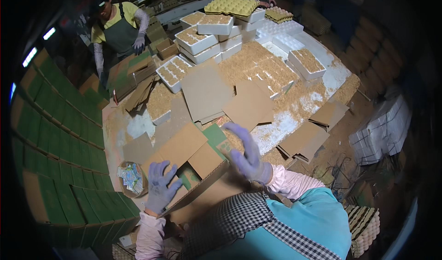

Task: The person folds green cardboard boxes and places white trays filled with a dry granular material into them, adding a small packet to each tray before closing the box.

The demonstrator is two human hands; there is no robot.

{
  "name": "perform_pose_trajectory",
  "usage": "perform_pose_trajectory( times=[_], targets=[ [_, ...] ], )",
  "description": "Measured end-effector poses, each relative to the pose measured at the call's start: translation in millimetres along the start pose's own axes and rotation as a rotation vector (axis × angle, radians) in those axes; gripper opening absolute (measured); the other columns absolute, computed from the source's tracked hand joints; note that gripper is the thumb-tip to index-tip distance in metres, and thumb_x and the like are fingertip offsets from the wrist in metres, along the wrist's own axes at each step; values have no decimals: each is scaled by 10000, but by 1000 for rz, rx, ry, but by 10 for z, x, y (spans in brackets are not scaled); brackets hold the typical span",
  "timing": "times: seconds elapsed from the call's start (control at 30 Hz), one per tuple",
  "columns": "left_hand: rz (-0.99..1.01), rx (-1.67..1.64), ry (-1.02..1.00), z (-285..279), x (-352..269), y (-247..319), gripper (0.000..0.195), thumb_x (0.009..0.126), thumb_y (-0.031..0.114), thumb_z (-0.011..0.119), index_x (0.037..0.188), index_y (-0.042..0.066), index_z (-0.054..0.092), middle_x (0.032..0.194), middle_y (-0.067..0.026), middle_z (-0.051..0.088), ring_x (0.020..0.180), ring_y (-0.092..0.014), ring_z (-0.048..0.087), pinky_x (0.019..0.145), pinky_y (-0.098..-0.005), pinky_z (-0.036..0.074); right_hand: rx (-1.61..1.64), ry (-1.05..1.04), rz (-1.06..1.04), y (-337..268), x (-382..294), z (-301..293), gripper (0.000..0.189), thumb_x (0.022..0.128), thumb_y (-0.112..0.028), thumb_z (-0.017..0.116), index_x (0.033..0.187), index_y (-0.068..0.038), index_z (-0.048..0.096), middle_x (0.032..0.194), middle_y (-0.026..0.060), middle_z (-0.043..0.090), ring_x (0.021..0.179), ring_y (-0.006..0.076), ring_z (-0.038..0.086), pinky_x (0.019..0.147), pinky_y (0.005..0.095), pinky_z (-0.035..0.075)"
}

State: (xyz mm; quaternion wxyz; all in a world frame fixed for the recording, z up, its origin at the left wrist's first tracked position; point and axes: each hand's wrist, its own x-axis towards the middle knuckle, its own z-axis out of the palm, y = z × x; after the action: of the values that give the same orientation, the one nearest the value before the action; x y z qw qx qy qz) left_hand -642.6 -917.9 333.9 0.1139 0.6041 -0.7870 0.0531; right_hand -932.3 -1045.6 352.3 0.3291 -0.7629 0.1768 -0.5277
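A cardboard box (188,140) with green printing sits at the table's near edge, right before my body. Its inner flaps are folded inward, and a gap between them shows a green inside or content that I cannot make out. My left hand (162,185), in a pale purple glove, lies spread on the near left flaps. On the other side, my right hand (250,158), gloved alike, has its fingers curved apart beside the green right flap (215,137). Whether the right fingertips touch that flap is hard to tell. Neither hand grasps anything.
Cardboard sheets (207,90) lie beyond the box. White foam trays (198,46) filled with wood shavings are stacked farther back, near yellow egg trays (231,6). A basket of packets (131,178) stands left. Green boxes (62,149) form a wall there. A co-worker (119,28) stands at far left.
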Motion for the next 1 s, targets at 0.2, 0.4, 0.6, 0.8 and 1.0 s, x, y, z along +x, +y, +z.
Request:
perform_pose_trajectory(
  times=[0.2, 0.4, 0.6, 0.8, 1.0],
  targets=[
    [-118, -298, -220, -50, 476, 25, 501, 855, 364, 597, 1229, 44, 503, 1359, -281, 399, 1275, -438, 362, 1096, -489, 241, -423, -454, 282, 762, 68, 555, 676, 937, -447, 488, 1421, -7, 319, 1458, 232, 316, 1388, 384, 236, 1132, 458, 205],
    [-452, -1090, 289, 83, -788, -592, 737, 878, 419, 577, 1422, 3, 302, 1448, -201, 337, 1321, -341, 353, 1104, -437, 262, 238, -504, 546, 745, -513, 648, 649, 981, -438, 414, 1437, 4, 281, 1468, 241, 300, 1385, 314, 267, 1121, 351, 230],
    [-676, -822, 22, 632, -1405, -663, 500, 952, 323, 488, 1327, 3, 404, 1305, -182, 470, 1159, -253, 484, 969, -353, 410, 86, -664, 116, -530, 668, 821, 368, 903, -284, 516, 1084, 36, 514, 929, 226, 639, 822, 396, 633, 742, 453, 495],
    [-1013, -927, 710, 451, -1413, -342, 408, 972, 335, 500, 1137, -37, 517, 1061, -150, 593, 966, -217, 577, 840, -339, 481, 22, -868, -79, -339, 77, 2123, 341, 826, -257, 555, 990, 41, 552, 791, 224, 637, 749, 352, 653, 641, 462, 500],
    [-1351, -1652, 781, -1, -737, 403, 770, 940, 573, 427, 1408, -28, 313, 1420, -177, 375, 1269, -311, 413, 1040, -364, 355, 94, -1144, -168, -707, 677, 1469, 315, 754, -257, 621, 904, 17, 664, 774, 159, 671, 762, 335, 667, 636, 446, 516]
  ],
)
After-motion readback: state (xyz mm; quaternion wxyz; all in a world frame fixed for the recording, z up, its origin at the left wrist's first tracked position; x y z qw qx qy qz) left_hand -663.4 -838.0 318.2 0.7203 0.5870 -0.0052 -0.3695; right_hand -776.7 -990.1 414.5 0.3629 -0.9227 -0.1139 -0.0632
